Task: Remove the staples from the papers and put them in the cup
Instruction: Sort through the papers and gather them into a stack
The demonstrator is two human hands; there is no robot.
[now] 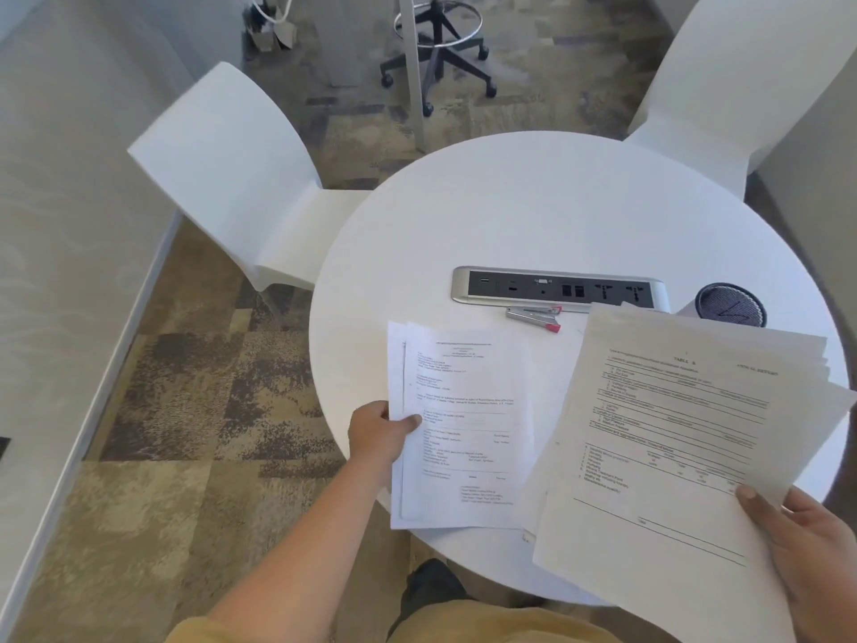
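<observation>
Head view looks down on a round white table [533, 211] in the centre and right of the frame. At lower centre the left hand [380, 433] pinches the left edge of a thin sheaf of printed white sheets [463, 424], thumb on top, with the sheets lying partly over the table's near edge. At lower right the right hand [807, 545] grips the bottom corner of a thicker, fanned stack of printed white papers [672, 433], thumb pressed on the top page; the stack is raised and tilted toward the camera. Any staples are too small to make out. A dark grey round cup [730, 304] stands at the right of the table, its lower part hidden behind the fanned stack. A small silver and red metal stapling tool [535, 316] lies just in front of a silver-framed black socket panel [556, 290] set in the tabletop. One moulded white chair [232, 178] stands at upper left, and patterned brown carpet [185, 387] covers the floor.
</observation>
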